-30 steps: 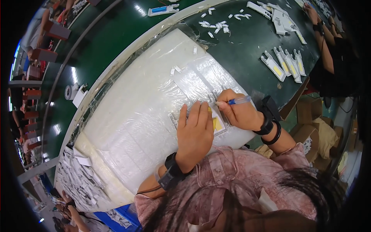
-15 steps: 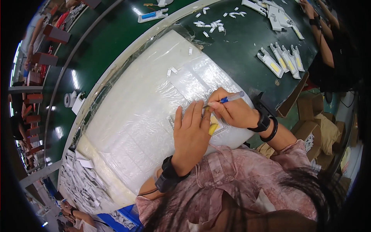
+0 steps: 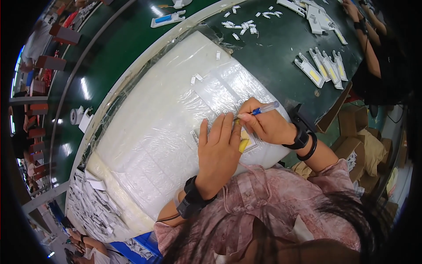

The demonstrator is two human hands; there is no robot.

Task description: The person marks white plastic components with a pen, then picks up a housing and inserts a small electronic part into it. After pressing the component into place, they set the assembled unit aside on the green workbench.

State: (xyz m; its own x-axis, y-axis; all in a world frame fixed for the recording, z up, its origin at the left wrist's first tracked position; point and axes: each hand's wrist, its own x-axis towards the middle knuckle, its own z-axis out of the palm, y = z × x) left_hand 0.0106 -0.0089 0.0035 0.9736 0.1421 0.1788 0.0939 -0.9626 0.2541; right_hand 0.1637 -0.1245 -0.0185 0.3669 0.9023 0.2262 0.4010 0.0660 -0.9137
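Observation:
My left hand (image 3: pixel 218 147) lies flat with its fingers stretched out over a row of small white plastic parts, partly hidden beneath it. In my right hand (image 3: pixel 269 126) is a pen (image 3: pixel 266 108) with a clear barrel and blue grip, its tip down by my left fingertips. Between my hands shows a white part with a yellow panel (image 3: pixel 250 139), and a small yellow piece (image 3: pixel 243 145) sits beside my left hand. All this rests on a plastic-wrapped white foam pad (image 3: pixel 145 119). Several small white pieces (image 3: pixel 195 79) lie farther up the pad.
On the dark green table, small white pieces (image 3: pixel 241 27) are scattered, with flat white parts with yellow panels (image 3: pixel 323 68) at right. A conveyor at left carries a white part with a blue piece (image 3: pixel 168 19) and a white roll (image 3: pixel 77 115). White strips (image 3: pixel 92 204) are heaped lower left; cardboard boxes (image 3: pixel 356 121) stand right.
The white part with the blue piece and the white roll have shifted slightly left on the conveyor. My hands and the pen have hardly moved.

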